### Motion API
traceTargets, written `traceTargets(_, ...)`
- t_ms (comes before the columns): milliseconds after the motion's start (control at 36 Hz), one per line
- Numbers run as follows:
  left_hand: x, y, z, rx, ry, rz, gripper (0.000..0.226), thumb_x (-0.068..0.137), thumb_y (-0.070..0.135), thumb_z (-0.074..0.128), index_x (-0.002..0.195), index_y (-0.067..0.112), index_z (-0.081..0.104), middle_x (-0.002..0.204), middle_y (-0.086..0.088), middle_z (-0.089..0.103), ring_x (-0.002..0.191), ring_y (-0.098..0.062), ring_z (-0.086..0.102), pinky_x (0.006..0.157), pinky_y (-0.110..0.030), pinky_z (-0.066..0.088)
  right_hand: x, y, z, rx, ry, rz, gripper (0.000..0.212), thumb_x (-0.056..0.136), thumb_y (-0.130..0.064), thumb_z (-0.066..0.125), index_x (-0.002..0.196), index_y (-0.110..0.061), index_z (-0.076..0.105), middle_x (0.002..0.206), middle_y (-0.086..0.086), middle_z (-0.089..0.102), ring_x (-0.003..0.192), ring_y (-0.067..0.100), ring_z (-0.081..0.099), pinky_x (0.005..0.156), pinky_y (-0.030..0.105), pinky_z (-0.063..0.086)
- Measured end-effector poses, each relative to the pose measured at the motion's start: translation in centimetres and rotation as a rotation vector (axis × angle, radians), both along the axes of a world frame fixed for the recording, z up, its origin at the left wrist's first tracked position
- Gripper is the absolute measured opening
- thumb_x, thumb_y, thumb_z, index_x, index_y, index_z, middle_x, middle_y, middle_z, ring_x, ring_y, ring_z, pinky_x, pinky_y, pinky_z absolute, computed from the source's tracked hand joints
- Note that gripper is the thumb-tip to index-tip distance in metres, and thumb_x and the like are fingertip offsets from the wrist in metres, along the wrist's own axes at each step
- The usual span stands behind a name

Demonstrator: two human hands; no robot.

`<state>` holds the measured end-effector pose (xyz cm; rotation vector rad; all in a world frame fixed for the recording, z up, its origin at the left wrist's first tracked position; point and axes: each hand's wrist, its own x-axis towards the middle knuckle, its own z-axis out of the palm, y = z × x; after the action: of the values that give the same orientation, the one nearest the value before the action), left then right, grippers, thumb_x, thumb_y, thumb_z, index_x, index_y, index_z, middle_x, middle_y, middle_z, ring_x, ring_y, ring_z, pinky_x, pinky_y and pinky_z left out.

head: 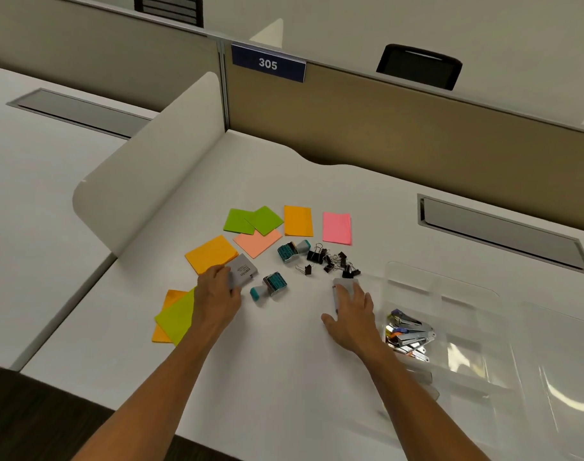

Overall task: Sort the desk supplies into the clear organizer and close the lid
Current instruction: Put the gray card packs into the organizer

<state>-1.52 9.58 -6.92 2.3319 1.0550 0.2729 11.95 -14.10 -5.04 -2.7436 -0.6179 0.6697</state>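
Observation:
My left hand (217, 294) grips a small grey box (244, 270) at the edge of an orange sticky-note pad (210, 252). My right hand (352, 314) lies over another grey box (342, 287), fingers around it, just left of the clear organizer (450, 314). Several staplers (407, 334) lie in the organizer's near-left compartment. Its clear lid (563, 371) lies open to the right. Two teal date stamps (292, 252) (270, 287) and a heap of black binder clips (330, 261) lie between my hands.
More sticky-note pads are spread on the white desk: green (254, 221), salmon (257, 242), orange (298, 221), pink (337, 227), and yellow-green over orange (174, 317) at the left. A white divider (144, 181) stands left; a tan partition (417, 128) runs behind.

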Motion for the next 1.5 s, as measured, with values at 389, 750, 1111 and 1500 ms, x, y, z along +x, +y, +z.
traceTargets(389, 0.3, 0.6, -0.6, 0.068, 0.120, -0.043, 0.054, 0.085, 0.029, 0.068, 0.133, 0.013, 0.050, 0.139, -0.011, 0.047, 0.124, -0.029, 0.042, 0.099, -0.044, 0.044, -0.1, -0.1, -0.4, -0.052, -0.114, 0.049, 0.062, 0.095, -0.030, 0.055, 0.150, -0.021, 0.028, 0.158, 0.013, 0.012, 0.140, 0.036, 0.023, 0.109, 0.044, 0.037)
traceTargets(750, 0.3, 0.3, -0.3, 0.084, 0.184, -0.045, 0.065, 0.078, 0.036, 0.075, 0.134, 0.017, 0.048, 0.129, -0.009, 0.051, 0.113, -0.027, 0.046, 0.090, -0.041, 0.047, -1.1, -0.1, -0.3, -0.020, -0.149, 0.045, 0.058, 0.088, -0.040, 0.063, 0.140, -0.025, 0.042, 0.152, 0.007, 0.024, 0.129, 0.031, 0.034, 0.101, 0.041, 0.044)
traceTargets(1111, 0.3, -0.3, -0.2, 0.093, 0.210, -0.044, 0.074, 0.074, 0.042, 0.076, 0.133, 0.014, 0.043, 0.115, -0.012, 0.047, 0.104, -0.027, 0.048, 0.083, -0.040, 0.051, -2.6, -0.6, 0.0, 0.034, -0.144, -0.008, 0.052, 0.090, -0.031, 0.065, 0.137, -0.025, 0.044, 0.147, 0.005, 0.028, 0.122, 0.031, 0.037, 0.094, 0.037, 0.047)
traceTargets(1500, -0.2, -2.5, 1.3, 0.114, 0.361, 0.056, 0.068, 0.079, 0.051, 0.067, 0.131, 0.015, 0.041, 0.123, -0.014, 0.047, 0.111, -0.031, 0.044, 0.092, -0.042, 0.044, -3.9, -2.8, 0.8, 0.055, -0.041, 0.014, 0.081, 0.083, -0.039, 0.069, 0.148, -0.025, 0.023, 0.137, 0.012, 0.037, 0.117, 0.032, 0.040, 0.096, 0.041, 0.045)
